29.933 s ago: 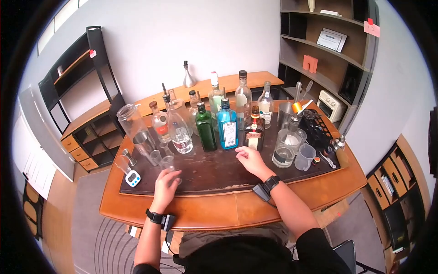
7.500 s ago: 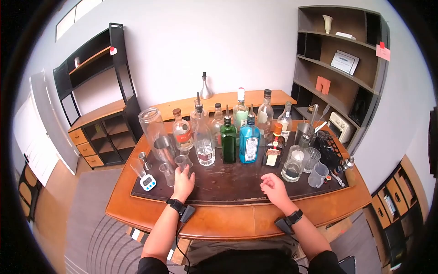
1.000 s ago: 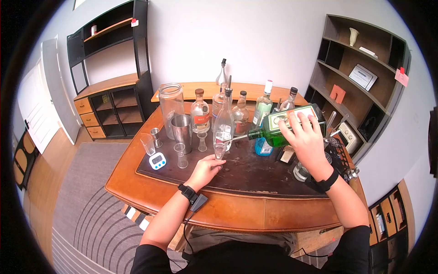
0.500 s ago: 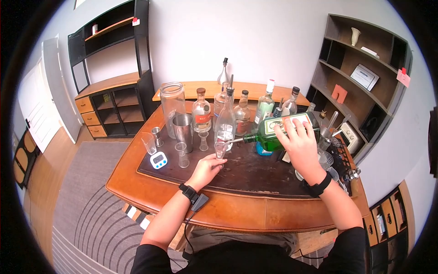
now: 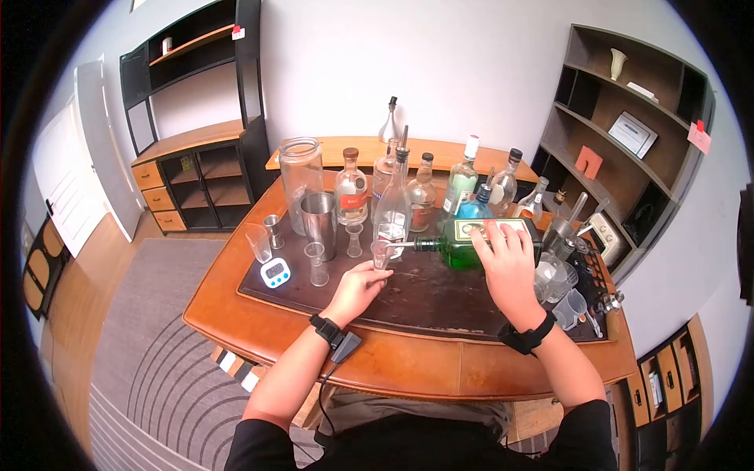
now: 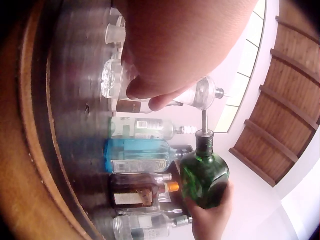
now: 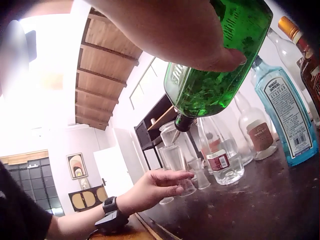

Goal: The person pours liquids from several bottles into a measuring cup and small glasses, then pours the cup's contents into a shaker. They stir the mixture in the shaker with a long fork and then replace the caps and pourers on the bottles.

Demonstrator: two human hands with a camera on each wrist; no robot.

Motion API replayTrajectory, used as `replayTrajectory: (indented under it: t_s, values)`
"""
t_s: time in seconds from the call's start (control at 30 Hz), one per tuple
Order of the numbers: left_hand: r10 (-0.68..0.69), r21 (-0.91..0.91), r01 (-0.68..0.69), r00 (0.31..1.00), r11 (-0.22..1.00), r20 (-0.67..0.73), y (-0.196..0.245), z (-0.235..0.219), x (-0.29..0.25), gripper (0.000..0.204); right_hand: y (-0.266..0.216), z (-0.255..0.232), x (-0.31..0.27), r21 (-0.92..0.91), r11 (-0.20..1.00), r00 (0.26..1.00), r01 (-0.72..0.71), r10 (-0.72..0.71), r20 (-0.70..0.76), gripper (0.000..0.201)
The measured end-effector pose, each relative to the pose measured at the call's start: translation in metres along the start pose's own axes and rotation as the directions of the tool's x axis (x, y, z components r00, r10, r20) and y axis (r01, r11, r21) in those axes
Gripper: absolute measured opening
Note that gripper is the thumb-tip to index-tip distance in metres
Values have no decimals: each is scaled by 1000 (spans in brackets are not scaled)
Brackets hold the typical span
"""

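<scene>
My left hand (image 5: pixel 357 292) pinches a small clear jigger (image 5: pixel 381 253) low down, just above the dark desk mat. The green bottle (image 5: pixel 463 253) lies almost level in the air, gripped from above by my right hand (image 5: pixel 506 267). Its metal spout points left and reaches the jigger's rim. In the left wrist view the jigger (image 6: pixel 202 93) is at the spout, above the green bottle (image 6: pixel 206 172). The right wrist view has the green bottle (image 7: pixel 215 87) neck-down, with my left hand (image 7: pixel 150 191) below; the jigger's contents cannot be made out.
Behind the hands stand several bottles, including a tall clear one (image 5: pixel 393 212) and a blue one (image 5: pixel 475 207). A metal shaker (image 5: pixel 318 224), large jar (image 5: pixel 301 177), two clear jiggers and a timer (image 5: pixel 275 272) are left. Cups (image 5: pixel 569 308) and bar tools are right.
The green bottle has come down from a steeper tilt to nearly level, with my right hand lower and slightly left. My left hand still holds the jigger in about the same place.
</scene>
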State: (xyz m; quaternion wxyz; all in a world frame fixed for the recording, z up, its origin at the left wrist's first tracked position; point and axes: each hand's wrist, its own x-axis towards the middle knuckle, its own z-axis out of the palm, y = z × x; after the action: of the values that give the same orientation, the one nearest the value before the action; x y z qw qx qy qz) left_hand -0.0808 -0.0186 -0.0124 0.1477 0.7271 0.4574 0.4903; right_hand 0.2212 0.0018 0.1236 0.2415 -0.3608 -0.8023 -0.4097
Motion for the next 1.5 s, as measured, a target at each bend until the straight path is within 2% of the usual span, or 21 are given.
replayTrajectory:
  t_s: [0.37,0.53,0.6,0.67,0.7,0.87,0.97,1.0,1.07,1.1,1.13,1.2,1.3,1.43,1.5]
  values:
    - [-17,-15,17,1000,1000,10,2,1,0,33,-3,-2,-2,8,1000,1000,2,-2,9,43]
    - [-19,-32,19,1000,999,-4,1,1,-1,33,-10,0,-9,72,996,998,-59,58,16,45]
    - [24,33,-24,1000,999,-17,1,-1,0,32,-17,-1,-13,92,992,996,-89,88,18,48]
    - [9,21,-9,1000,1000,-14,3,-3,1,31,-22,-3,-18,156,975,987,-160,156,41,52]
    - [-13,7,13,1000,1000,-11,5,-3,1,31,-25,-2,-21,186,965,982,-187,180,53,61]
    - [7,13,-7,1000,1000,-28,6,-3,-1,31,-38,5,-31,295,912,958,-286,279,65,78]
    - [15,10,-15,1000,1000,-24,-1,-1,-1,31,-46,14,-37,444,748,868,-493,458,191,83]
    - [13,-8,-14,1000,1000,-25,-2,0,-1,31,-47,23,-40,446,748,868,-493,459,190,83]
    - [-2,-9,2,1000,1000,-16,-2,-1,-1,31,-50,47,-52,733,374,732,-568,636,243,81]
    - [-17,-12,17,1000,1000,-7,-2,-1,-1,31,-51,55,-57,793,225,689,-566,657,305,82]
    - [-17,-11,17,1000,1000,-5,-1,-2,-1,31,-51,60,-62,793,223,688,-566,658,306,82]
    - [-23,-1,23,1000,1000,-10,3,-2,-1,31,-52,63,-65,861,4,645,-508,664,377,81]
    - [-32,34,32,999,999,7,7,-5,0,31,-53,80,-75,883,31,663,-468,673,327,81]
    - [-32,35,32,999,999,-10,4,-2,0,31,-54,90,-83,851,24,631,-525,682,370,80]
    - [-72,23,73,997,997,-22,10,-3,0,30,-54,90,-83,859,-28,618,-512,683,390,81]
